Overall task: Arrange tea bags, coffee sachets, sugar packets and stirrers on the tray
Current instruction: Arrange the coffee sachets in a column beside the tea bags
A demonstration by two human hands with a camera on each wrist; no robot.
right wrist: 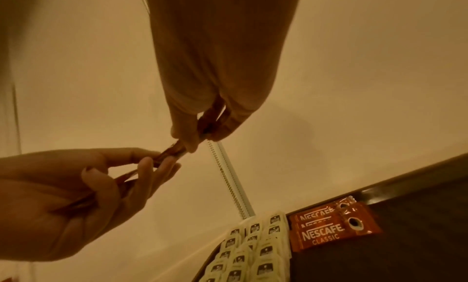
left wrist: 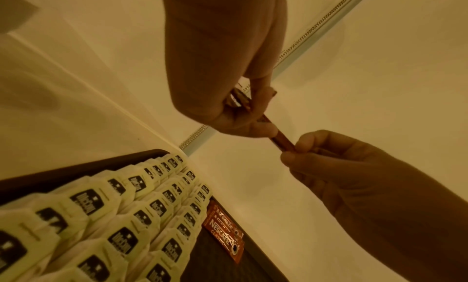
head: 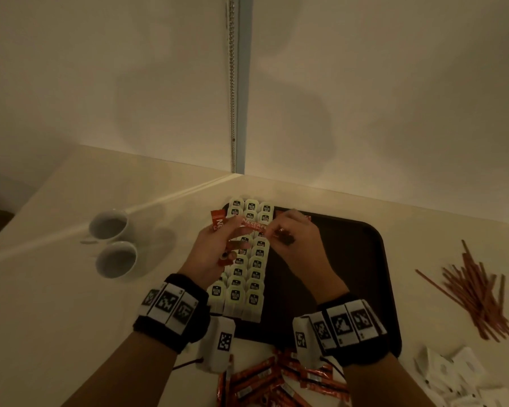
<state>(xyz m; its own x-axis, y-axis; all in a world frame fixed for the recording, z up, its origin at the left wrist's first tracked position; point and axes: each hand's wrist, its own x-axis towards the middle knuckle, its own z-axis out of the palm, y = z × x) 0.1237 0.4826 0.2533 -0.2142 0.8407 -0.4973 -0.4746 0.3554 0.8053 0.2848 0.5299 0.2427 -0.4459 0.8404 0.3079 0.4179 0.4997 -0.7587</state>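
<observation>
Item: dark tray (head: 365, 259) on a pale counter (head: 56, 318), set into a wall corner. Tray contents: tea bags (head: 249, 277), white with dark labels, overlapping in three columns along the tray's left side; a few orange coffee sachets (right wrist: 326, 229) marked Nescafe Classic, lying stacked just right of the far tea bags, near the tray's far rim. In hand, above the tea bags: further coffee sachets. The left hand (head: 218, 251) grips a small bundle of sachets, fingers (right wrist: 142, 172) curled round them. The right hand (head: 297, 245) pinches one end of a held sachet (head: 252, 226) between thumb and fingers (left wrist: 255, 110), with at least one more tucked in its grasp; the left hand's fingertips meet the same sachet at its other end. Off the tray: loose coffee sachets (head: 276, 383) heaped on the counter at the near edge, between the wrists; reddish-brown stirrers (head: 476, 295) piled on the counter to the right; white sugar packets (head: 459, 377) at the near right corner; two white cups (head: 112, 245) on the counter to the left, one behind the other. Both wrists carry black bands with printed markers.
</observation>
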